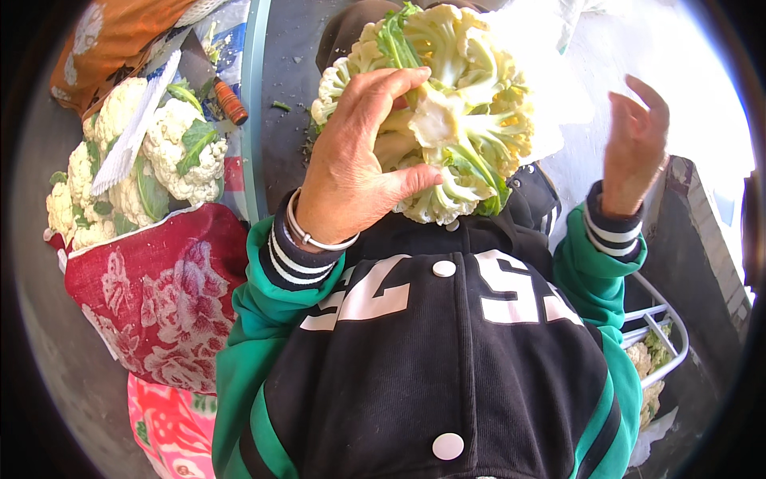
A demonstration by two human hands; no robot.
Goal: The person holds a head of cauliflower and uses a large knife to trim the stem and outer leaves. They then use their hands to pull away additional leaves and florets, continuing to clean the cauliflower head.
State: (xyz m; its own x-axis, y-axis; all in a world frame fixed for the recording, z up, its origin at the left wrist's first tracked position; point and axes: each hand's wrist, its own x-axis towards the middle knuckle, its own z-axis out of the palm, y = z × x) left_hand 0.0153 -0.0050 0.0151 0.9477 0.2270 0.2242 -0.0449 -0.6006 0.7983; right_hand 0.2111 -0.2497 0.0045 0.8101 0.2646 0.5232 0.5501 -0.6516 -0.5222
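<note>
My left hand (359, 152) grips a large cauliflower (487, 88) over my lap, the fingers and thumb set around its cut stem. The head is turned stem side up, with pale branches and a few green leaves showing. Off to the right, my right hand (638, 148) is raised away from the cauliflower, its fingers apart and bent, with nothing seen in it. At the left lies a knife (227, 97) with a broad dark blade and an orange-brown handle, beside several other cauliflowers (179, 152).
A white strip of netting (136, 124) lies over the cauliflowers at left, above a red floral cloth (167, 279). Orange fabric (112, 40) is at the far left. A pale blue edge (255, 104) runs beside my left arm. At lower right are a white metal frame (674, 331) and cauliflower pieces (650, 399).
</note>
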